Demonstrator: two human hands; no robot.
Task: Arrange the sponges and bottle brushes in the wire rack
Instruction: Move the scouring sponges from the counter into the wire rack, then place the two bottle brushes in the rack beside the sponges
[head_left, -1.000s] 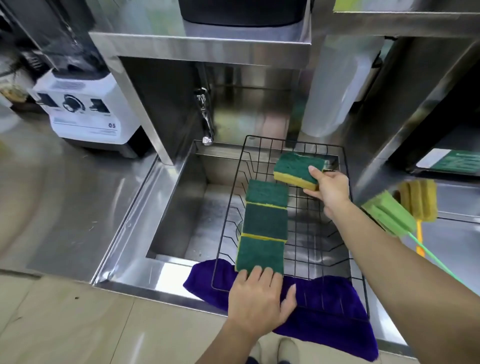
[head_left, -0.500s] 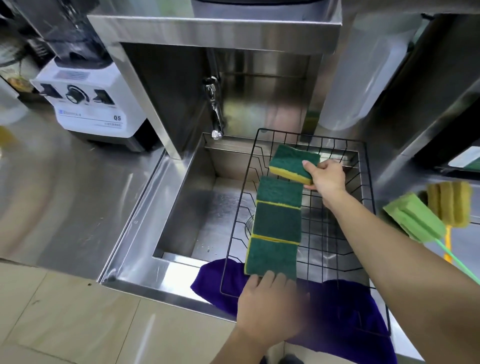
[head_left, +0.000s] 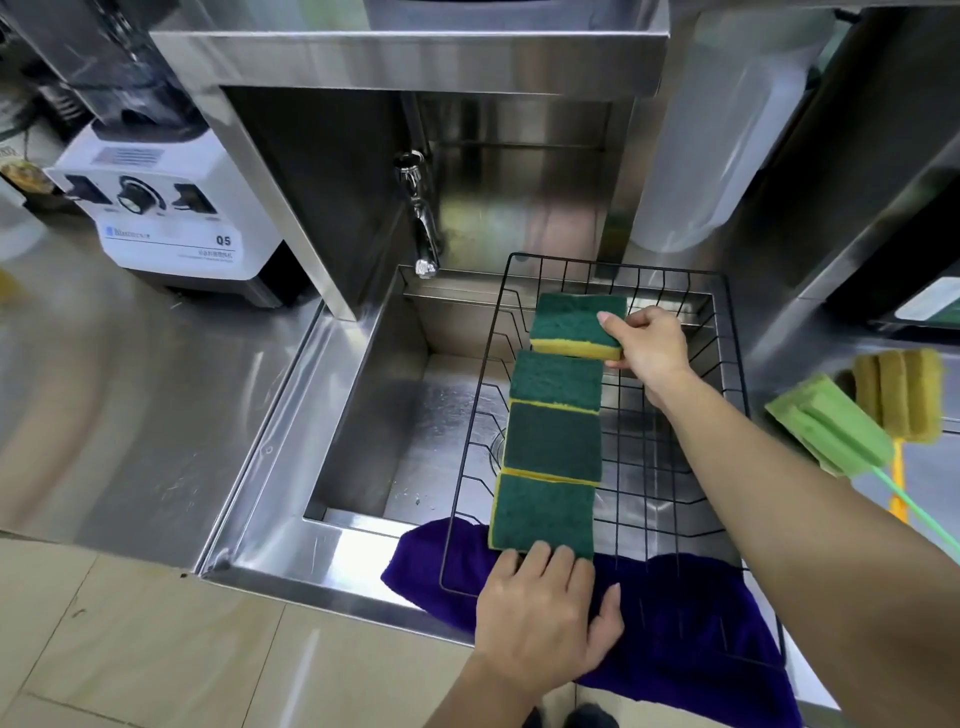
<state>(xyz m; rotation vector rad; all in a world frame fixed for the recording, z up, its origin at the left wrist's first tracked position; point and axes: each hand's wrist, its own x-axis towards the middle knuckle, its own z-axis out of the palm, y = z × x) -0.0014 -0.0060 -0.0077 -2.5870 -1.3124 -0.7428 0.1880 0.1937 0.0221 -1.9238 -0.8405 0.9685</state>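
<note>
My right hand (head_left: 647, 349) pinches the 4th sponge (head_left: 577, 325) by its right edge, thumb on top, holding it at the far end of the row in the wire rack (head_left: 727, 364), right of frame centre. 3 sponges (head_left: 553, 441) lie in line below it, green side up. My left hand (head_left: 545, 613) lies flat, fingers together, on the rack's near edge, fingertips touching the nearest sponge, over the purple cloth (head_left: 701, 623). 2 bottle brushes (head_left: 852, 421) lie on the counter at the right edge, outside the rack.
</note>
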